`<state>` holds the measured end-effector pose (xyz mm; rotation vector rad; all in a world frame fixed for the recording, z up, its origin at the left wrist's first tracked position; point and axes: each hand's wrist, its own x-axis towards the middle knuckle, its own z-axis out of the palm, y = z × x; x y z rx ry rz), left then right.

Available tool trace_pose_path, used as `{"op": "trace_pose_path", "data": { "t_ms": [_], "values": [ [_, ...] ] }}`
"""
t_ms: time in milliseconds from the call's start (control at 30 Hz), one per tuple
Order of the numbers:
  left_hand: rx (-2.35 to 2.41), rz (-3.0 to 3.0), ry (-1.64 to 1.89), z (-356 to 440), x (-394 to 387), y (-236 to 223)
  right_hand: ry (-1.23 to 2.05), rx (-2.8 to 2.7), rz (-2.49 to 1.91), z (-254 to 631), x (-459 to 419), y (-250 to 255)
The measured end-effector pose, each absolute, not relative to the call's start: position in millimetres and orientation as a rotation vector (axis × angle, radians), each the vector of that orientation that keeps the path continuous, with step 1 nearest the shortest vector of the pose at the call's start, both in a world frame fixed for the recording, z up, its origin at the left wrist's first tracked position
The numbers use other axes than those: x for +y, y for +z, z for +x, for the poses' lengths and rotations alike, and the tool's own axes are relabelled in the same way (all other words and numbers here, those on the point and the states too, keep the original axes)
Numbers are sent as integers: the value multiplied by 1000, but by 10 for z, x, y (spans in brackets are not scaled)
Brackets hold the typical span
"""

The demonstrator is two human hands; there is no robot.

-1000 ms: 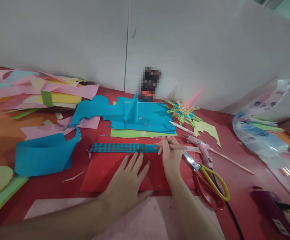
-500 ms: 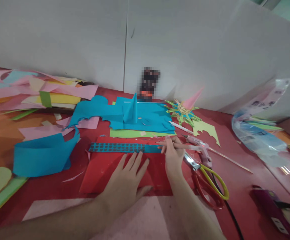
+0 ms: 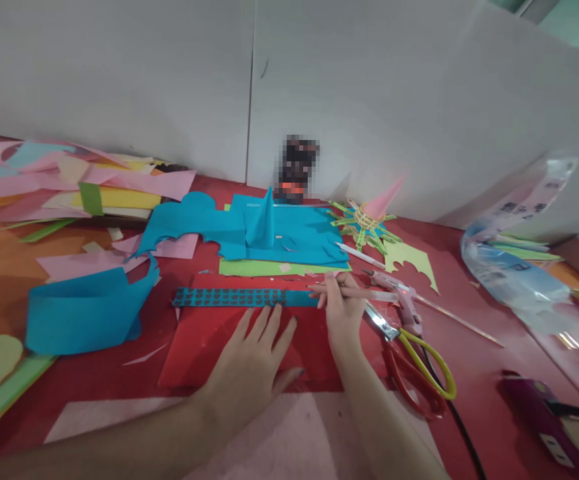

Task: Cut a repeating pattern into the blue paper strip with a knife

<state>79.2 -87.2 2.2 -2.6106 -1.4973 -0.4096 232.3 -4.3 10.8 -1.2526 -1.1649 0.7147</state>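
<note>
A narrow blue paper strip (image 3: 229, 297) lies across a red sheet (image 3: 209, 353). Rows of small dark curved marks cover its left and middle parts, while the right end is plain. My left hand (image 3: 254, 353) rests flat with fingers spread, its fingertips on the strip's lower edge. In my right hand (image 3: 344, 310) is a slim brownish-pink pencil (image 3: 376, 295), pinched between the fingers and pointing left over the plain part of the strip. Whether its tip touches the paper I cannot tell.
Scissors (image 3: 409, 360) and a pink glue gun (image 3: 406, 303) lie right of my right hand. Behind are blue cut sheets (image 3: 304, 230), a blue cone (image 3: 262, 223) and a pink-coned paper piece (image 3: 376, 207). Left stands a blue paper band (image 3: 76, 313); a plastic bag (image 3: 519, 267) sits far right.
The blue strip has slid slightly left. My right hand has shifted a little left with the pencil, and my left hand stays nearly in place.
</note>
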Motion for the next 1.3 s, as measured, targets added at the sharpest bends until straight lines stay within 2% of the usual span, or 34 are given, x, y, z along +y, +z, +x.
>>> {"op": "trace_pose_path", "data": {
  "t_ms": [233, 667, 1300],
  "values": [
    [-1465, -2588, -428, 794, -863, 14, 944, -1370, -1235, 2295, -12, 67],
    [-1405, -2737, -441, 795, -824, -58, 841, -1422, -1239, 2274, -35, 79],
    [-1408, -2755, -437, 792, -823, -23, 880, -1457, -1285, 2285, 0, 39]
  ]
}}
